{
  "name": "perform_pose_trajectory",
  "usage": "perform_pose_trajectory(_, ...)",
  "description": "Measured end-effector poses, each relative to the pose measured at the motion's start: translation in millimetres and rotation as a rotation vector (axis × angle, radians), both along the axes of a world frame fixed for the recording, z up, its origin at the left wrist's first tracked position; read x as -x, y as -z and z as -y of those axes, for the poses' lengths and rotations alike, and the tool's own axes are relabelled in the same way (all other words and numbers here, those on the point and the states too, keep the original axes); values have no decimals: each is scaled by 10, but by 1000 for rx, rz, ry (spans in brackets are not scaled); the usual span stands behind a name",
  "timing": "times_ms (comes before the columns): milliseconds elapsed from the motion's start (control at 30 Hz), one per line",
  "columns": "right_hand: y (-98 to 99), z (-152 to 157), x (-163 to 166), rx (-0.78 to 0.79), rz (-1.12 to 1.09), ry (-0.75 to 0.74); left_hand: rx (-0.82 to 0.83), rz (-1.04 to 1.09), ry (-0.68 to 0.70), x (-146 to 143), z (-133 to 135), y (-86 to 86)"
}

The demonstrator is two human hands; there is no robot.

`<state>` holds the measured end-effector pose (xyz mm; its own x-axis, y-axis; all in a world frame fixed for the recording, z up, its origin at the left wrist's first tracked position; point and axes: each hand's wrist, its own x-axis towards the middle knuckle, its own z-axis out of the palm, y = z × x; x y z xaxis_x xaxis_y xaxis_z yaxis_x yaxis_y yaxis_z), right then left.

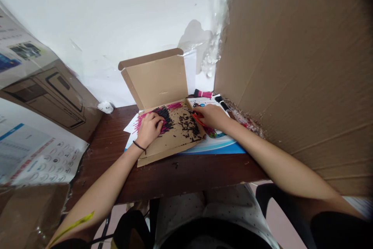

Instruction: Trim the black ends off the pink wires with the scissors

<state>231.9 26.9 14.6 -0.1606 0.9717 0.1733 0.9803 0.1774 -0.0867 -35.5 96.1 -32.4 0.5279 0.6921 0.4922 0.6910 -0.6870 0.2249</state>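
Observation:
A cardboard box [159, 148] lies on the table with its lid raised. Inside, toward the left, is a spread of thin pink-and-black sticks [166, 115]. My left hand [150, 126] rests over them with its fingers curled and the thumb close to the index finger. Whatever may be between its fingertips is too small to make out. At the box's right side, my right hand [214, 116] is closed around orange-handled scissors [198, 121], whose blades point left over the box. Many short black cut pieces [188, 126] lie scattered below the blades.
Printed sheets [227, 148] lie under and beside the box. Tied bundles of pink-and-black sticks [203, 93] and black ones [222, 103] are behind my right hand. Large cartons stand at the right [291, 66] and left [67, 105]. A white crumpled wad [105, 107] sits near the wall.

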Motion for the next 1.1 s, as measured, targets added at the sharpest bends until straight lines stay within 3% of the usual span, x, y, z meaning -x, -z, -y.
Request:
perform_pose_trajectory(367,-21,51,125,46,131,29,7,9,-39,-16,-37,41)
perform_pose_trajectory(700,11,-49,-44,42,53,-53,6,-18,-46,-26,-16,27)
perform_pose_trajectory(1000,-4,-21,8,62,138,-56,-31,130,-61,-31,4,-17)
perform_pose_trajectory(1100,-16,-3,32,62,128,-51,28,265,-87,-56,56,-59)
